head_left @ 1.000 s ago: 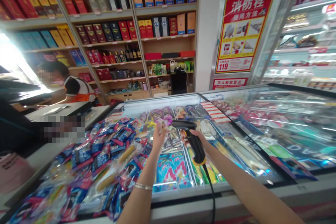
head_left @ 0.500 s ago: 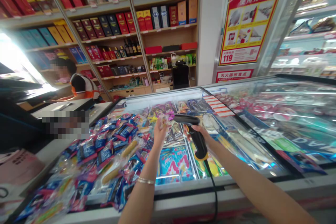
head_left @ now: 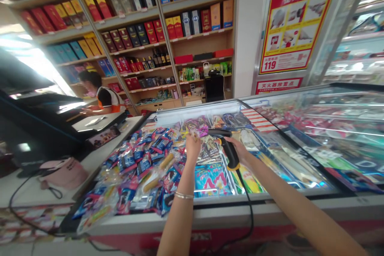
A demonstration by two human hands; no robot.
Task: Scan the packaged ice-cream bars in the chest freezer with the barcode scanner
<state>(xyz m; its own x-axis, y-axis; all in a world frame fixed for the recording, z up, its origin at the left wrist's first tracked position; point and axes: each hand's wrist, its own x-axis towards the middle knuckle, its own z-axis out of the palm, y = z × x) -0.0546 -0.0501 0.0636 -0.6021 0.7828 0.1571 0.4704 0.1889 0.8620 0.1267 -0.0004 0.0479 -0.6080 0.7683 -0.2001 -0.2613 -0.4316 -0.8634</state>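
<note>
My right hand [head_left: 237, 147] is wrapped round the grip of a black and yellow barcode scanner [head_left: 229, 154], whose head points left and whose cable hangs down over the freezer front. Just left of the scanner head, my left hand [head_left: 193, 145] is closed on a small clear-wrapped packet [head_left: 195, 133]; its contents are too small to make out. Both hands are above the glass-topped chest freezer [head_left: 222, 207]. To the left of my left hand lies a heap of blue-wrapped snack packets [head_left: 144, 154]. Clear-wrapped sausage-like sticks [head_left: 153, 184] lie among them.
Blue ice-cream packs [head_left: 210, 180] lie inside the freezer below my hands. At left are a counter with a pink bag [head_left: 67, 172], a phone [head_left: 103, 136] and a dark monitor. A person [head_left: 105, 96] stands behind it. Shelves of boxes line the back wall.
The view has shifted left, so everything appears further right. My left hand has turned slightly with the packet still in it. The scanner stays in my right hand, facing the packet.
</note>
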